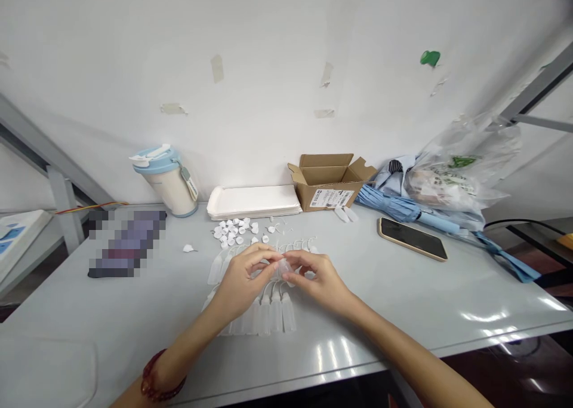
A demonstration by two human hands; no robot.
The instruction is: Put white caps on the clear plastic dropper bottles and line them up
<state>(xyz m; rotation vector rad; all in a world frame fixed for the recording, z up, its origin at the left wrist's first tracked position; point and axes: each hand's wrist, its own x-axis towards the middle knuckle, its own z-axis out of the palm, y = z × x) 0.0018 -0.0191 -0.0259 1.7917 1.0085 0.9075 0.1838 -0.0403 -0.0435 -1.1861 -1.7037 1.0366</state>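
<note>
Over the middle of the table, my left hand [244, 276] and my right hand [320, 275] meet with fingertips closed on a small translucent plastic bottle [283, 268]. Fingers cover much of it, so its top is hard to make out. Right below lies a row of similar small bottles [265, 317] with thin curved white tubes at their tops. Another row of bottles [215, 270] lies behind, partly hidden by my hands. Farther back is a loose pile of small white caps [230, 233], and one white cap [188, 248] lies apart to the left.
At the back stand a blue-lidded tumbler [168, 181], a stack of white trays [255, 200] and an opened cardboard box [326, 187]. Two loose bottles [346, 214] lie before the box. To the right are a phone [412, 239], a folded blue umbrella [394, 204] and a plastic bag [461, 175].
</note>
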